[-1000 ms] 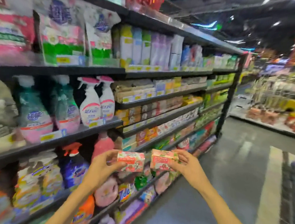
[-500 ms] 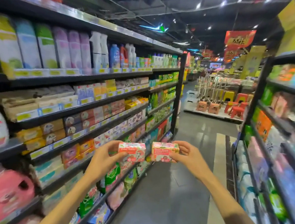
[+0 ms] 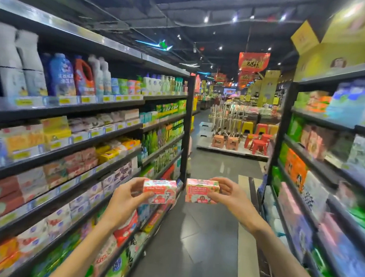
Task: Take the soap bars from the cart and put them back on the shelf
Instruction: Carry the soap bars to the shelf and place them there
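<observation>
Two soap boxes sit side by side, just apart. Left hand (image 3: 126, 199) pinches the left soap box (image 3: 159, 190); right hand (image 3: 230, 195) grips the right soap box (image 3: 201, 190).

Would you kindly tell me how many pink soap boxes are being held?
2: one pink soap box in the left hand, the other pink soap box in the right hand.

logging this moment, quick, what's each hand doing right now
Left hand: holding a pink soap bar.
Right hand: holding a second soap bar.
</observation>
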Demonstrator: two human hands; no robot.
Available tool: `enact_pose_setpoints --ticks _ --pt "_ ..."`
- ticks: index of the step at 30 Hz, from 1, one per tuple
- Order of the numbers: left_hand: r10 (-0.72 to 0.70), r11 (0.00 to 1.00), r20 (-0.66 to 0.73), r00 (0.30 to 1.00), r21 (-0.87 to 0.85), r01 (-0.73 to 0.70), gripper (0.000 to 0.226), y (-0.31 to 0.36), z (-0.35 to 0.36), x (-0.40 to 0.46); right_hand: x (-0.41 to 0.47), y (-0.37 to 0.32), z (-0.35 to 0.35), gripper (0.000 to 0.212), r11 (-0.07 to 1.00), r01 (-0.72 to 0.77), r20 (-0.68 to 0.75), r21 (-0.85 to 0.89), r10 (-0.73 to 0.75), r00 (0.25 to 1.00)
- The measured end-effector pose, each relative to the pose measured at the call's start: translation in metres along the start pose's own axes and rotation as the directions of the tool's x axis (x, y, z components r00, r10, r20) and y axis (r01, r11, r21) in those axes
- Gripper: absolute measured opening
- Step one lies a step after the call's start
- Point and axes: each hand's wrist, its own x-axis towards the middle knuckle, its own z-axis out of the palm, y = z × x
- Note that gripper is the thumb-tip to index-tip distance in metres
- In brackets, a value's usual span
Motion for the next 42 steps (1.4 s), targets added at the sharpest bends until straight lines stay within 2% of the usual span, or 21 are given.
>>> enact_pose_setpoints --ticks 7,12,16,21,30,36,42 --pt "-0.032 0.998 -0.038 0.999 0.058 0.034 0.040 -0.059 0.029 0.128 0.143 0.050 -0.027 0.039 0.999 0.025 0.022 0.039 -0.026 0.999" --pt "-0.071 0.989 -0.188 0.980 0.117 0.094 0.036 -0.095 0.039 0.192 0.261 0.096 -0.019 0.038 0.996 0.052 0.133 0.068 -0.060 0.989" --pt "-0.126 0.976 -0.292 0.948 0.133 0.171 0.037 -0.125 0.030 0.228 0.351 0.115 0.002 0.040 0.993 0.086 0.282 0.081 -0.105 0.954" --pt "-0.192 0.944 -0.447 0.874 0.160 0.289 0.037 -0.147 -0.003 0.245 0.431 0.119 0.056 0.040 0.984 0.084 0.437 0.159 -0.146 0.887" --pt "-0.226 0.861 -0.704 0.673 0.179 0.477 0.040 -0.192 -0.083 0.228 0.511 0.126 0.205 0.040 0.970 0.109 0.647 0.219 -0.228 0.728" --pt "-0.265 0.815 -0.774 0.575 0.139 0.563 0.037 -0.228 -0.129 0.216 0.538 0.128 0.298 0.040 0.959 0.152 0.717 0.237 -0.278 0.639" --pt "-0.313 0.743 -0.808 0.499 0.119 0.659 0.044 -0.260 -0.150 0.225 0.563 0.139 0.353 0.041 0.959 0.173 0.762 0.223 -0.283 0.582"
